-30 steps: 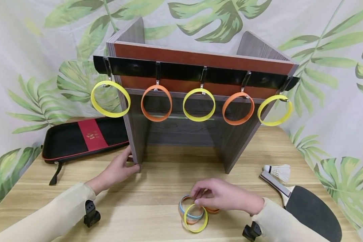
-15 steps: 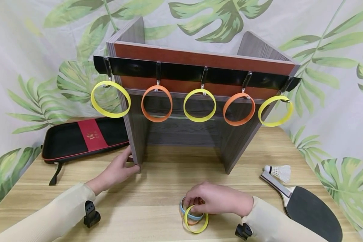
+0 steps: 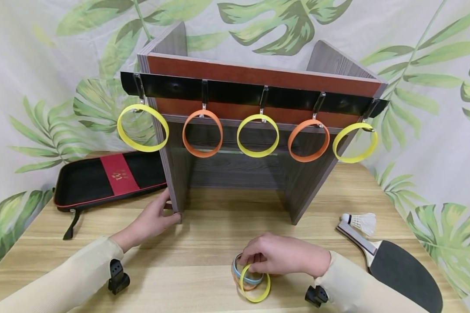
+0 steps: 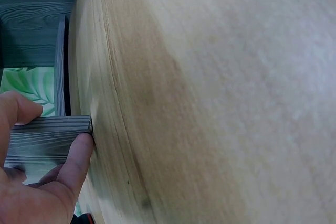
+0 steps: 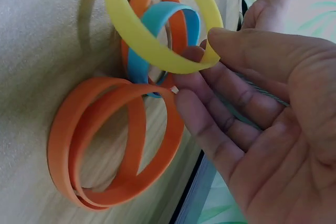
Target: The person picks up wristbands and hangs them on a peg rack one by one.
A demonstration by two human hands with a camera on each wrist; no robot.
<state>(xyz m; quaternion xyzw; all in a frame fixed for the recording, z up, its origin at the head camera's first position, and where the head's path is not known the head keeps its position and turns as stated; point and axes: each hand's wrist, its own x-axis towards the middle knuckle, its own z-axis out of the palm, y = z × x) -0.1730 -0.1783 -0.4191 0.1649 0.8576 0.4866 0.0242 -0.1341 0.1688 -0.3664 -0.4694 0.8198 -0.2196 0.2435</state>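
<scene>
My left hand grips the lower front edge of a grey wooden stand's left side panel, its thumb and fingers on opposite faces in the left wrist view. Low on the table, my right hand pinches a yellow silicone wristband between thumb and fingers. Just behind that band stand a blue wristband and an orange one, close to the fingertips. Two more orange wristbands lie overlapping on the tabletop, seen in the right wrist view and mostly hidden by the hand in the head view.
A black rail across the stand's front carries hooks with several yellow and orange wristbands. A black zip case lies at left. At right are a shuttlecock and a table tennis bat.
My right hand has moved left and slightly down among the wristbands, and its fingers now take the yellow one, which has shifted slightly right. My left hand has stayed at the panel.
</scene>
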